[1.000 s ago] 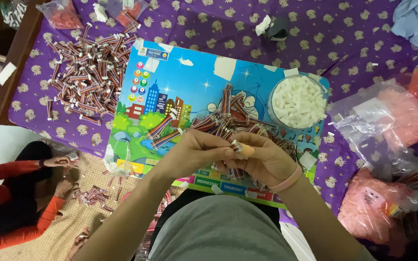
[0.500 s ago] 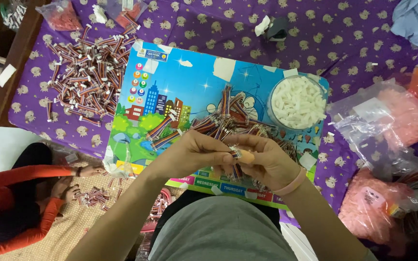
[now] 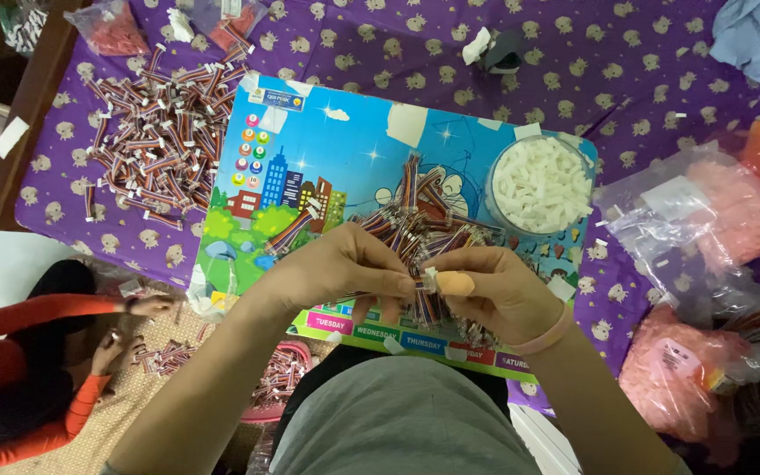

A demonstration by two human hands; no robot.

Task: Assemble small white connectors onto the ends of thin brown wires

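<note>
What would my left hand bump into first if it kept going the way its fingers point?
The left hand points right, toward the right hand. It would probably meet the small white plug pinched between both hands first, then the right hand's orange-capped thumb. They already look nearly touching, though depth is hard to judge.

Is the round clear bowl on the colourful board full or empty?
Full: the clear bowl is heaped almost to its rim with small white plastic pieces, standing upright on the board.

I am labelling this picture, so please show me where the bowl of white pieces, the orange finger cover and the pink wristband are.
bowl of white pieces (image 3: 494,189): head view, on its clear left rim.
orange finger cover (image 3: 456,283): head view, on its middle.
pink wristband (image 3: 549,335): head view, on the band at the right wrist.
</note>
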